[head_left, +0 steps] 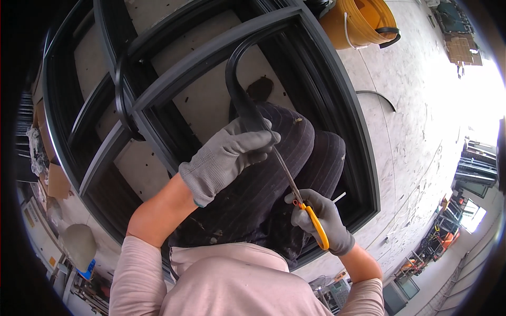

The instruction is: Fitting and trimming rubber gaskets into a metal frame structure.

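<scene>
My left hand (224,155), in a grey work glove, pinches a flexible black rubber strip (240,97) between thumb and fingers. From there the strip arcs up and over toward the far corner of a dark grey window-like frame (334,79). In my gloved right hand (329,221) is a pair of scissors (319,229) with yellow handles. Their long blades point up and left, the tips reaching my left fingertips by the strip's end. Whether the blades touch the strip, I cannot tell. My bent knees (295,142) are inside the frame's outline.
Beside the frame's far right corner stands an orange-yellow bucket (337,26), a black piece hooked over its rim. A short black strip (379,96) lies on the pale floor. Another black loop (120,95) hangs over the frame bars at left. Tools and materials (437,237) line the right side.
</scene>
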Available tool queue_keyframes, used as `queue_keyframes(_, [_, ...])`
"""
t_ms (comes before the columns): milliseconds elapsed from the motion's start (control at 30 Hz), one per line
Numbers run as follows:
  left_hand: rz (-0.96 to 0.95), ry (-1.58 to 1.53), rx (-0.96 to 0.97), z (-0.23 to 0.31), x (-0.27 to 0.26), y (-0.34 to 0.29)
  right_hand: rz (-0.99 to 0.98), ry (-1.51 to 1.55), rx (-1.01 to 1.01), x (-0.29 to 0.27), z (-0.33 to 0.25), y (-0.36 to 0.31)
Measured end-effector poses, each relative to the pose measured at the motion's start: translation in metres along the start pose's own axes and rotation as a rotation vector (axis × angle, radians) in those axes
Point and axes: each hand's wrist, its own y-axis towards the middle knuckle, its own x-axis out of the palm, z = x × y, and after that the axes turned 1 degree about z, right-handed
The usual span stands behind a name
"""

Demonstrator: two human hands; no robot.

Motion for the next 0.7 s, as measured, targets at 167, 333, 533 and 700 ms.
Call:
queue_keyframes(167, [0.059,0.16,0.05,0.002,0.005,-0.006,-0.026,0.069,-0.036,-0.004,0.014,0.005])
queue_keyframes(333, [0.069,0.22,0.056,0.005,0.006,-0.006,-0.049,0.174,-0.037,-0.004,0.011,0.006])
queue_keyframes(533, [0.043,0.157,0.052,0.006,0.006,-0.006,-0.033,0.105,-0.07,0.0,0.008,0.008])
queue_keyframes(700, [0.013,0.185,0.045,0.01,0.005,-0.003,-0.015,0.029,-0.12,0.003,0.018,0.012])
